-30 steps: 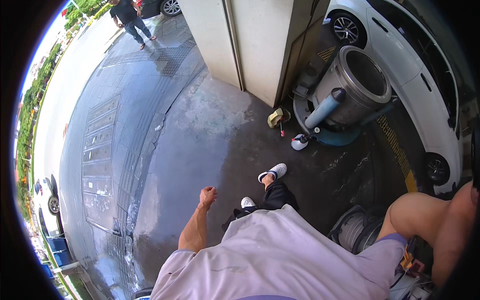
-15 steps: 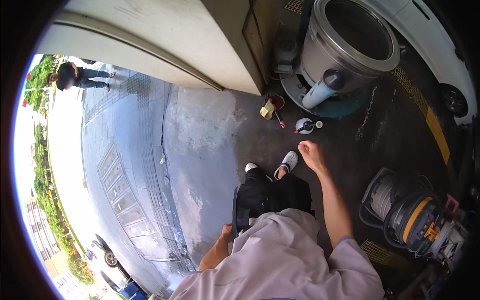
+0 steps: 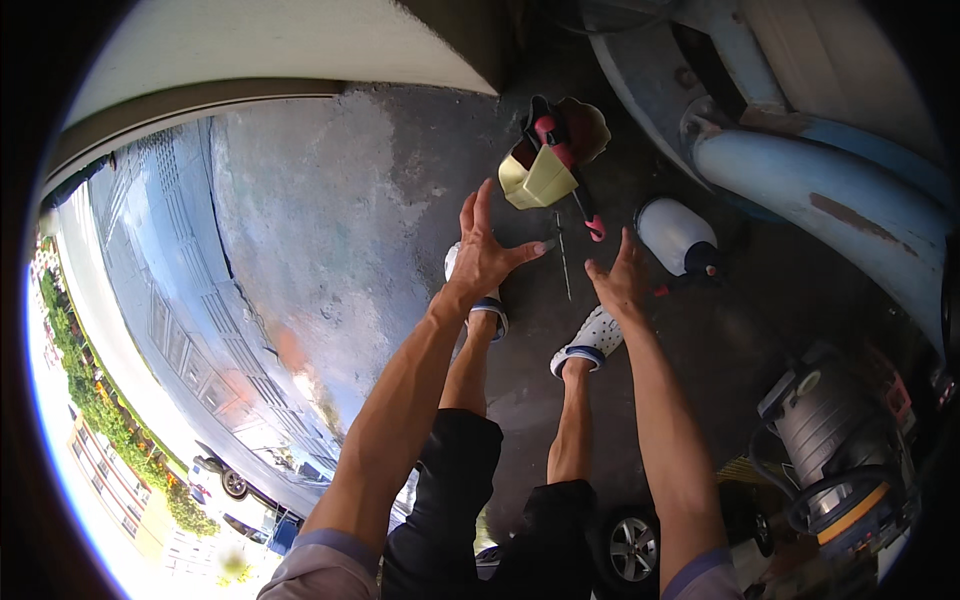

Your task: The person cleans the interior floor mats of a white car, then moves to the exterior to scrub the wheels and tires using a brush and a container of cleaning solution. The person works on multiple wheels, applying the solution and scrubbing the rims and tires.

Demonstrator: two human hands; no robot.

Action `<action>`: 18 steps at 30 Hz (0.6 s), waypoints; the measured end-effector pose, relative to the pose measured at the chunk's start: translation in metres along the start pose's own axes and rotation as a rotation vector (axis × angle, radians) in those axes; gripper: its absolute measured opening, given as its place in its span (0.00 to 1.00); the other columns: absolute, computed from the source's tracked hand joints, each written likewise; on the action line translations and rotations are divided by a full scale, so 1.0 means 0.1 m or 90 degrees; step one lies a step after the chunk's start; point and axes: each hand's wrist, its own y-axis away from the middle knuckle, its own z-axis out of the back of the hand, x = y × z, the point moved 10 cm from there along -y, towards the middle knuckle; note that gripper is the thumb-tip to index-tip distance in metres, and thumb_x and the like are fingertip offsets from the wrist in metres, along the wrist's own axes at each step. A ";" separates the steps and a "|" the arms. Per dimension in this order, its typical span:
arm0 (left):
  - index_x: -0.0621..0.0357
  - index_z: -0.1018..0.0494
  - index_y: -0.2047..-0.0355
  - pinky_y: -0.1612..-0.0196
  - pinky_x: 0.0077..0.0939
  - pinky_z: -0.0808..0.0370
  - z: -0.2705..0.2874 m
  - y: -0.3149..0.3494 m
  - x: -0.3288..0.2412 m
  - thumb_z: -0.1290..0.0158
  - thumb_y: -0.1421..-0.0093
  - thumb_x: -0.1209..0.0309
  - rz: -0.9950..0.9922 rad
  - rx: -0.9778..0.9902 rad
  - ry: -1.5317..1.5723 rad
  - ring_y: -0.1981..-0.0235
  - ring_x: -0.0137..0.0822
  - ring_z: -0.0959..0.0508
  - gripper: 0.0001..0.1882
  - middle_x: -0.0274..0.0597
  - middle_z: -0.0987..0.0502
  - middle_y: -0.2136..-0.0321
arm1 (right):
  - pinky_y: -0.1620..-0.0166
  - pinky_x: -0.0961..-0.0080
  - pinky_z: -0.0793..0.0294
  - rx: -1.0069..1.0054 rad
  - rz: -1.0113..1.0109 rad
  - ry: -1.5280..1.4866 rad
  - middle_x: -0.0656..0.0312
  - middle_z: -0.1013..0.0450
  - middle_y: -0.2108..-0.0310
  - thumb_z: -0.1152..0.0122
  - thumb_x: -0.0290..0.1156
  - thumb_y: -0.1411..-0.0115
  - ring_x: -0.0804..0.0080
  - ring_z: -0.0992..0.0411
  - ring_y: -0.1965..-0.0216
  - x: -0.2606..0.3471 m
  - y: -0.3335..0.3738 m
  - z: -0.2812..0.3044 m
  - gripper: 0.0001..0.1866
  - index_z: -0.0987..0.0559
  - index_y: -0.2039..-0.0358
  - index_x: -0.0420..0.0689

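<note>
My left hand point(image 3: 488, 255) reaches low over the ground with fingers spread and nothing in it. Across from it, my right hand point(image 3: 618, 280) is also open, thumb and fingers apart. A thin metal rod point(image 3: 564, 262) shows between the two hands, apart from both. Just beyond stands a pale yellow, cut-open plastic container point(image 3: 540, 178), with a red-and-black handled tool point(image 3: 582, 205) leaning out of it; the tool's kind is unclear. To the right of my right hand is a white spray bottle point(image 3: 675, 232) with a black top.
A large machine with a worn blue tubular base point(image 3: 810, 185) fills the far right. A vacuum cleaner point(image 3: 835, 450) with a grey drum stands at the near right. A pale wall point(image 3: 280, 50) runs along the far left. My shoes point(image 3: 590, 340) are planted beneath my arms.
I have bent down closer to the ground. Both hands have moved forward toward the yellow container, and my left hand has come up from my side. The thin rod is now visible.
</note>
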 end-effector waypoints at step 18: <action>0.57 0.25 0.54 0.43 0.45 0.23 0.69 1.64 -0.29 0.35 0.46 0.72 -0.064 -0.175 0.092 0.43 0.60 0.23 0.19 0.61 0.30 0.37 | 0.57 0.57 0.24 0.018 0.093 -0.297 0.46 0.23 0.65 0.39 0.35 0.38 0.47 0.21 0.62 0.77 1.14 0.25 0.15 0.25 0.57 0.38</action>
